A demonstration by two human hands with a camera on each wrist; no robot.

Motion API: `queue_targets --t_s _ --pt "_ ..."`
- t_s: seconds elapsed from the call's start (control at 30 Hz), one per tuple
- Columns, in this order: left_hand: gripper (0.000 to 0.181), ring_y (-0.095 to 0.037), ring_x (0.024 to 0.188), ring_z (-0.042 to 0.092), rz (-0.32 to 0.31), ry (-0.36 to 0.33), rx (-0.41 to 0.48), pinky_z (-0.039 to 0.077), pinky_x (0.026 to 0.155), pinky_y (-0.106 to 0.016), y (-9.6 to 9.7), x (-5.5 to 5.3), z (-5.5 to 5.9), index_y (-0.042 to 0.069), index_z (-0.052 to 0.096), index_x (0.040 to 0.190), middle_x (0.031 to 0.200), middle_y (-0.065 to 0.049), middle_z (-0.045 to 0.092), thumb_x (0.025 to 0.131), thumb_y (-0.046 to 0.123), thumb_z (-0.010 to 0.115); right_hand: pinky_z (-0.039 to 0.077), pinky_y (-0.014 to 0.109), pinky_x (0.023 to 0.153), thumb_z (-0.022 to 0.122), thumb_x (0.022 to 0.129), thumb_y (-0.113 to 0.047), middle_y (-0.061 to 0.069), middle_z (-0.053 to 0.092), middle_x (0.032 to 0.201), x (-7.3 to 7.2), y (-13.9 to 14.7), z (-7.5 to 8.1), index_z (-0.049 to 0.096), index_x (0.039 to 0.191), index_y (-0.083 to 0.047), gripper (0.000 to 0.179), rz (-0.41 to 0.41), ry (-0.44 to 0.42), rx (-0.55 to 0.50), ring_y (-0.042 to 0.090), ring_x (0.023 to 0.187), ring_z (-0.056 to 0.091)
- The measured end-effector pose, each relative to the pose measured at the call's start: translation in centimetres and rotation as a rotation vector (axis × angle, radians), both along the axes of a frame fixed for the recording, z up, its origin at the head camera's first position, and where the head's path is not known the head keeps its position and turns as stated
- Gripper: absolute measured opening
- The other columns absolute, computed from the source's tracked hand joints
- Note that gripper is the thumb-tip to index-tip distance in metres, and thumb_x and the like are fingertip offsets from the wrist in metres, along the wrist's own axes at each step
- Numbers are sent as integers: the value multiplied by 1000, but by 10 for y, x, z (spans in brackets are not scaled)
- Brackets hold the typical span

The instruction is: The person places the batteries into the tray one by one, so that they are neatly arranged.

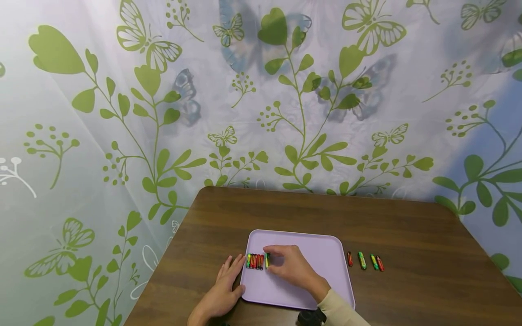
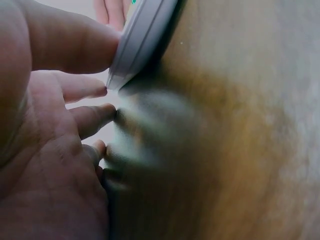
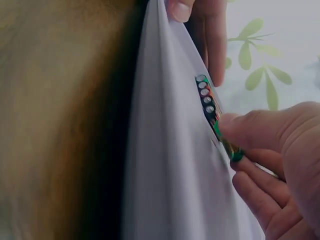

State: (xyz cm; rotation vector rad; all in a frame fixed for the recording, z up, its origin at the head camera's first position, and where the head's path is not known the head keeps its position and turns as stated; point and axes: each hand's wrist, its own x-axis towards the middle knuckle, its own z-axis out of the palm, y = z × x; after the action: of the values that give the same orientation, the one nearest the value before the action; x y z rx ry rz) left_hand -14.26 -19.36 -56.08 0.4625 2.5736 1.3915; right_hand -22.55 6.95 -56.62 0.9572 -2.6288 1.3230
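My right hand (image 1: 294, 267) reaches over the lilac tray (image 1: 310, 290) and pinches a green battery (image 1: 267, 261) between thumb and fingers. In the right wrist view, the thumb and fingertips grip this battery (image 3: 232, 150) low over the tray surface. Just left of it, several red and green batteries (image 1: 254, 261) lie side by side in a row along the tray's left side. My left hand (image 1: 222, 287) lies at the tray's left edge with its fingers extended. Its thumb touches the tray rim (image 2: 142, 42) in the left wrist view.
On the brown wooden table (image 1: 408, 235), right of the tray, lie a red battery (image 1: 350, 259), a green battery (image 1: 362, 261), and a green and a red battery close together (image 1: 377, 262). A dark object (image 1: 311, 317) shows beside the right sleeve. Behind the table hangs a patterned curtain (image 1: 228, 104).
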Motion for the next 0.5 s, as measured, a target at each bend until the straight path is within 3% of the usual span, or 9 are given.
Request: queue_targets --t_s 0.2,0.5 --pt "78 -58 166 -2 -4 13 -30 -5 125 -84 0 2 3 4 33 171 180 -24 25 101 3 66 62 42 106 91 80 -3 5 82 126 2 -10 -3 80 129 -5 50 -30 53 49 19 120 76" --pt "78 -59 166 -2 -8 15 -21 -5 125 -84 1 2 4 2 32 171 180 -25 25 101 3 65 62 44 105 93 80 -9 5 81 129 3 -10 -3 79 132 -6 53 -46 100 75 22 122 77"
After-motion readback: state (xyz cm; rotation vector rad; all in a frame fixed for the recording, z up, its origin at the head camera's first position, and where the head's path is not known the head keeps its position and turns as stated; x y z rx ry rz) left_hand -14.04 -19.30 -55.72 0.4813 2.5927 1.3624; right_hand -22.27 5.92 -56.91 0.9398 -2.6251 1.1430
